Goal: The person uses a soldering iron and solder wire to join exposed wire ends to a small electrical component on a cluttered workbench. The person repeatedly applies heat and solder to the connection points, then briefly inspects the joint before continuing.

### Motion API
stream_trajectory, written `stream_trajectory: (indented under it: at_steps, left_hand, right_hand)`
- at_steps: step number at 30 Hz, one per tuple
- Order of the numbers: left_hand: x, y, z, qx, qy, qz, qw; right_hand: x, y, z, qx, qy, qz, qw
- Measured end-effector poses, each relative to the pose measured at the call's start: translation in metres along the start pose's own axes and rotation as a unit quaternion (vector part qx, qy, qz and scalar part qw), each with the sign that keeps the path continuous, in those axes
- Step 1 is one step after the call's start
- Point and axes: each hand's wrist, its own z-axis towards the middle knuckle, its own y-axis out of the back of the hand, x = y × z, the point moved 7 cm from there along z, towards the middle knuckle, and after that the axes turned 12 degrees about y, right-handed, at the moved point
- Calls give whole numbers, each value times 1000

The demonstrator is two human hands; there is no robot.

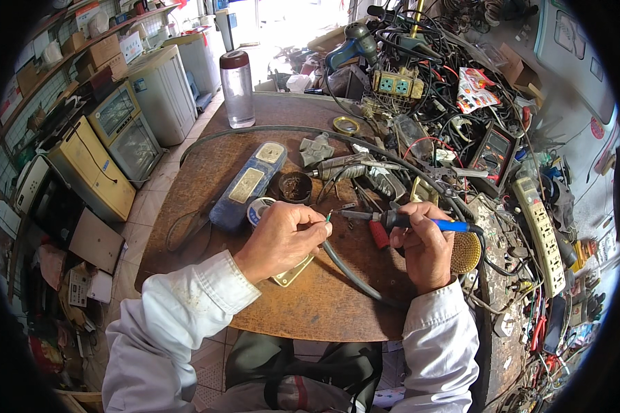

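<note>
My left hand (282,239) pinches the stripped end of a thin green wire (328,217) between thumb and fingertips. A thick grey cable (355,275) runs from beside those fingertips across the table toward my right wrist. My right hand (424,248) grips a soldering iron (453,226) with a blue handle, its tip pointing left, near the wire end; whether they touch I cannot tell. Partly behind my left hand sits a small white reel (257,209). Beyond it stands a round dark tin (295,186) with brown stuff inside. A pale flat plate (294,271) lies partly under my left hand.
A long blue case (249,186) and a clear bottle with a dark lid (238,93) occupy the brown wooden table (193,258). Tangled cables, a multimeter (494,155) and a heat gun (355,47) crowd the right side. A power strip (539,237) lies along the right edge.
</note>
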Motion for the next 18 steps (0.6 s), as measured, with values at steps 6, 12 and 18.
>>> stream_trajectory:
  at_steps: [6, 12, 18]
  left_hand:
    - [0, 0, 1, -4, 5, 2, 1000]
    - [-2, 0, -1, -1, 10, -7, 1000]
    - [-3, 1, -1, -4, 12, -7, 1000]
  right_hand:
    - [0, 0, -1, -8, -8, 0, 1000]
    - [0, 0, -1, -14, -9, 2, 1000]
    - [1, -2, -1, -14, -4, 7, 1000]
